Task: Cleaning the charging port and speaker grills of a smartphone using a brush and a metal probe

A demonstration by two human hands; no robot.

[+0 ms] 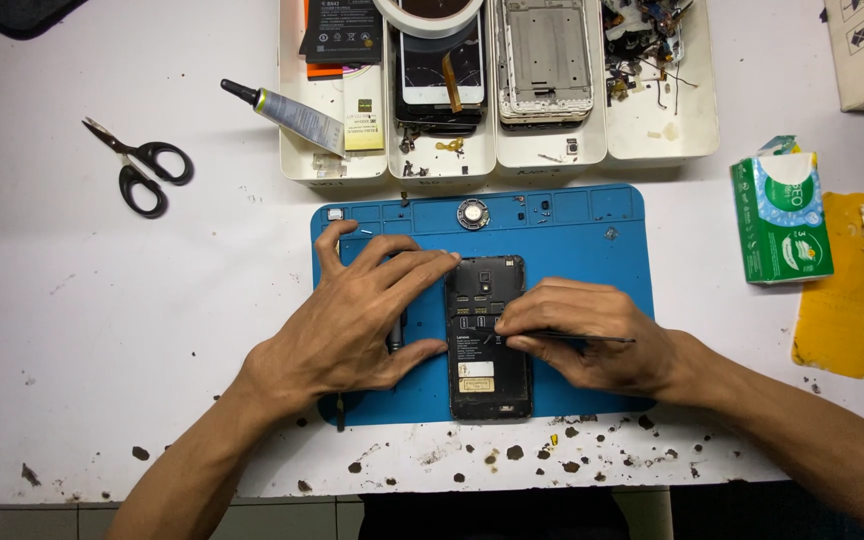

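Blue mat [592, 240] bears black, backless phone [489, 340]; left hand [362, 320] flat; right hand [582, 335] pinches tweezers [592, 339].

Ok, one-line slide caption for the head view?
Left hand steadies an opened black phone on a blue repair mat while right hand works it with a thin tool.

A phone [489, 340] with its back cover off lies lengthwise on a work mat [592, 240] at the centre of the table [102, 330]. The left hand [357, 320] rests flat on the mat at the phone's 9 o'clock, fingertips touching its upper edge. The right hand [582, 335] sits at 3 o'clock, pinching a thin tool [592, 340] against the phone. Parts trays [502, 155] stand at 12 o'clock, scissors [137, 165] at 10 o'clock, a tissue pack [782, 215] at 2 o'clock.
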